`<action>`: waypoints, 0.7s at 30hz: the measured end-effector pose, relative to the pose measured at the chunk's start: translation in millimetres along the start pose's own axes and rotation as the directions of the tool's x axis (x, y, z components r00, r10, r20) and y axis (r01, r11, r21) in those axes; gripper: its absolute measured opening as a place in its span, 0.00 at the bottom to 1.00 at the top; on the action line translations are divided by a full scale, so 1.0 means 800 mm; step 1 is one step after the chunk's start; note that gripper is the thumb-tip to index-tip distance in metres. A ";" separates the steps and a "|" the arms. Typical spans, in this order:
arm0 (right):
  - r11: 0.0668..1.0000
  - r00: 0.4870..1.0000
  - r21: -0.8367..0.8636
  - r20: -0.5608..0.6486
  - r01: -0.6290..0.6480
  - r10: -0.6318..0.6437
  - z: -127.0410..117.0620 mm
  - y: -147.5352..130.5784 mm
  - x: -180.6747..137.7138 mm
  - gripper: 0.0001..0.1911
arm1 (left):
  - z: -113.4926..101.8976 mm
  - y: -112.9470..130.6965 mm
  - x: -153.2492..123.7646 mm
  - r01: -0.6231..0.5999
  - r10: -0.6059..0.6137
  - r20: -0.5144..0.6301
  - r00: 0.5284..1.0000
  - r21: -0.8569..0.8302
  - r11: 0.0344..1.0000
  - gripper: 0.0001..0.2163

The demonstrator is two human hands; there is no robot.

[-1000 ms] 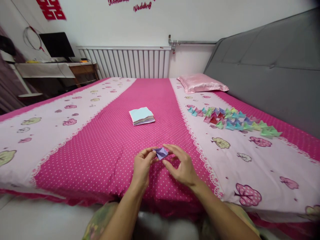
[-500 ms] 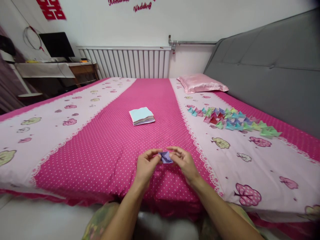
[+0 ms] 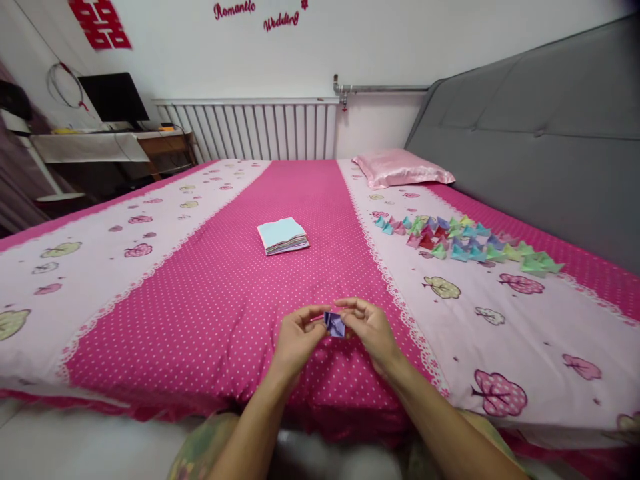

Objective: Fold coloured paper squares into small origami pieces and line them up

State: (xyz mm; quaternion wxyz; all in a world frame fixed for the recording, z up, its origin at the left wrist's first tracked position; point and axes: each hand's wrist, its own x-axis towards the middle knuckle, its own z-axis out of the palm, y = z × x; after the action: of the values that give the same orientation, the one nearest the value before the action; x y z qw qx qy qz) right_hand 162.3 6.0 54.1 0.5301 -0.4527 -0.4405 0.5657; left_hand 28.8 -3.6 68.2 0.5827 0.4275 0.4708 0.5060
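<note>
A small folded purple origami paper [image 3: 335, 325] is pinched between my two hands, just above the near edge of the bed. My left hand [image 3: 299, 333] grips its left side with thumb and fingers. On the other side, my right hand [image 3: 369, 331] holds the right edge the same way. Creases and a darker inner fold show on the paper's face. Farther off, a stack of square paper sheets [image 3: 283, 235], pale blue on top, lies on the pink middle strip of the bed. Several folded paper boats [image 3: 465, 243] in many colours sit in rows to the right.
The bed [image 3: 210, 293] has a pink dotted and white printed cover. A pink pillow [image 3: 400, 168] lies near the grey headboard [image 3: 530, 127]. Behind the bed are a white radiator [image 3: 255, 130] and, at left, a desk [image 3: 165, 143] with a monitor [image 3: 114, 99].
The purple paper has moved slightly right and down in the picture and is turned a little, its shape looking narrower and squarer. Both hands still hold it, and the camera view has tilted slightly upward.
</note>
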 end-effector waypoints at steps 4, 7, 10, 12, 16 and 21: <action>1.000 1.000 -0.026 0.002 -0.001 0.001 -0.001 0.002 0.001 0.14 | 0.000 -0.003 0.002 -0.005 0.005 0.009 1.000 0.008 1.000 0.12; 0.998 1.000 -0.062 0.008 0.027 -0.027 -0.003 0.005 0.003 0.14 | -0.001 -0.006 0.004 -0.032 0.032 0.002 0.999 0.061 0.998 0.11; 0.988 0.995 -0.115 0.023 0.100 -0.098 -0.004 0.008 0.004 0.13 | -0.004 -0.010 0.005 -0.090 0.094 -0.013 0.996 0.167 0.982 0.12; 0.977 0.990 -0.160 0.031 0.140 -0.136 -0.004 0.008 0.003 0.13 | -0.007 -0.013 0.006 -0.136 0.139 0.001 0.990 0.225 0.965 0.13; 0.957 0.986 -0.238 0.034 0.165 -0.161 -0.004 0.006 0.000 0.12 | -0.012 -0.020 0.008 -0.212 0.203 0.063 0.977 0.310 0.927 0.14; 0.956 0.988 -0.247 0.051 0.157 -0.149 -0.003 0.007 0.002 0.12 | -0.011 -0.022 0.008 -0.227 0.208 0.090 0.974 0.326 0.918 0.13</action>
State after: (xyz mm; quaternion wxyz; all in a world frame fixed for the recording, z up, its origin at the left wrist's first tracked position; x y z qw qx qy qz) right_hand 163.6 7.0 47.9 0.5039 -0.4713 -0.5503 0.4701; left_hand 23.8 0.8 48.2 0.4543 0.5832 0.4836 0.4687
